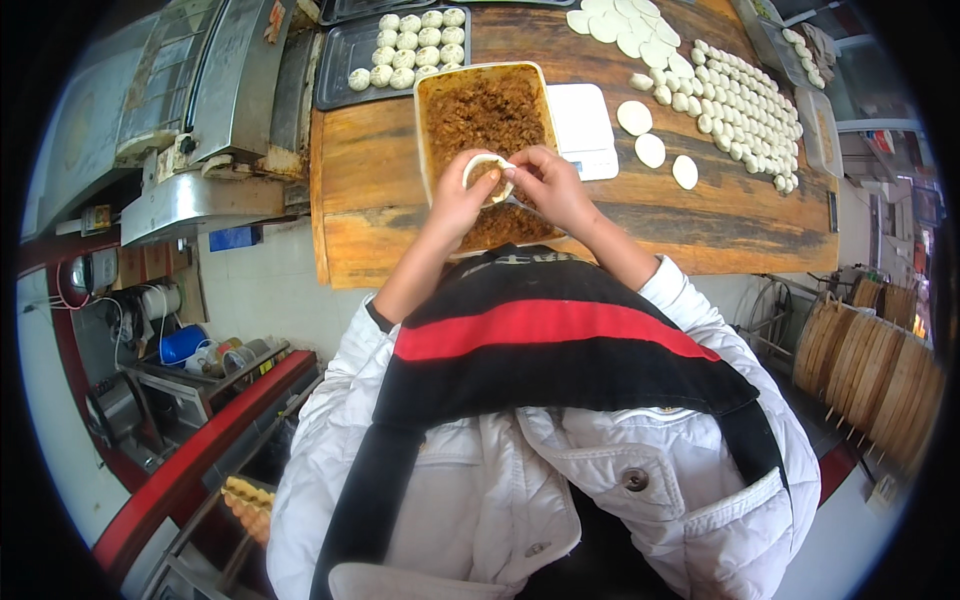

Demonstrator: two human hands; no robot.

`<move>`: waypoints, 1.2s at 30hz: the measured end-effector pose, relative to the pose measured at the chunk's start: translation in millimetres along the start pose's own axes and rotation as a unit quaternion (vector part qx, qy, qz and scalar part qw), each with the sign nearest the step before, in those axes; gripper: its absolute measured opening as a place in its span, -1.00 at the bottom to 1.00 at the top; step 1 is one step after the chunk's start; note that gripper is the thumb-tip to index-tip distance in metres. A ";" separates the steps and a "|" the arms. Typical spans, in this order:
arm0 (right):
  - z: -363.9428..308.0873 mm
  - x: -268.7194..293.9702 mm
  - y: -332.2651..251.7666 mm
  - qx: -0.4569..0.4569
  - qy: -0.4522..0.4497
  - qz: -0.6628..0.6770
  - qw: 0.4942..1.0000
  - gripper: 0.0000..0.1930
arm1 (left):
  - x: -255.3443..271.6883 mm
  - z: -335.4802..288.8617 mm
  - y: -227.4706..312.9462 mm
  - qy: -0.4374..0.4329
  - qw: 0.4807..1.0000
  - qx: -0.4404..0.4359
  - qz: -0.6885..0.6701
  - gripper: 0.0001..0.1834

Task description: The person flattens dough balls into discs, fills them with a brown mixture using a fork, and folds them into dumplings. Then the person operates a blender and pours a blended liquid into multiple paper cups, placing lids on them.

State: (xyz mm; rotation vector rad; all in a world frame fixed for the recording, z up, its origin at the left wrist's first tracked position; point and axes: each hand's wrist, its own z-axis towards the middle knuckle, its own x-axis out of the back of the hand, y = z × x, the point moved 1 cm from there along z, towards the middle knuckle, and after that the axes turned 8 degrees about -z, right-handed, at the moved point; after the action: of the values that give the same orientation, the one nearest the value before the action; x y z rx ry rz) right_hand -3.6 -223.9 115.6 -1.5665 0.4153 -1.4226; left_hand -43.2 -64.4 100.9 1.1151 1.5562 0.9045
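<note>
Both hands were over the near half of a tub (420,130) of brown filling, holding a round dough wrapper (468,178) with filling in its middle. The left hand (458,200) cupped the wrapper from the left, its thumb laid on the filling; how its other fingers stood underneath could not be told. The right hand (552,188) pinched the wrapper's right rim between thumb and fingertips.

The tub stood close to the front edge of the wooden table (365,210), where the apron (540,335) overlapped its near end. To its left, a stretch of wood ran out to the table's left edge, giving that forearm room at the side. Behind this stretch, a dark tray (343,60) of pleated buns (406,42) sat near the same edge, its right part close to the tub.

On the right, a white scale (578,108) stood just beside the tub, limiting sideways room there. Past it lay three separate dough rounds (650,151), then rows of small dough pieces (748,115), with wood showing in front of them toward the right edge.
</note>
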 end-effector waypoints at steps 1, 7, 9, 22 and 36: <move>-0.7 2.1 -3.2 0.124 0.056 -0.124 0.983 -0.87 | -1.5 0.0 0.7 0.008 1.000 -0.011 0.013 -0.72; -6.6 2.8 -4.7 -0.142 -0.065 0.081 0.984 -0.83 | -3.1 -0.4 1.3 -0.033 0.997 -0.007 0.074 -0.69; -6.8 3.2 -4.2 -0.163 -0.100 0.137 0.972 -0.82 | -1.4 -1.0 0.0 -0.051 0.998 0.031 0.021 -0.69; -10.0 11.6 -11.9 0.008 -0.107 -0.049 0.993 -0.84 | -0.4 6.4 4.1 -0.161 0.973 0.094 0.138 -0.78; -16.5 12.3 -15.6 0.048 -0.067 -0.094 0.992 -0.87 | 1.1 41.5 -7.3 -0.290 0.871 0.036 0.394 -0.66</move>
State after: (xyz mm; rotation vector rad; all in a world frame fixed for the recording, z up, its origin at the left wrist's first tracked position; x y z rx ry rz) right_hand -20.4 -232.4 133.4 -1.6445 0.1189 -1.4446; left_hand -4.6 -64.3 83.8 1.9244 0.6143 0.8939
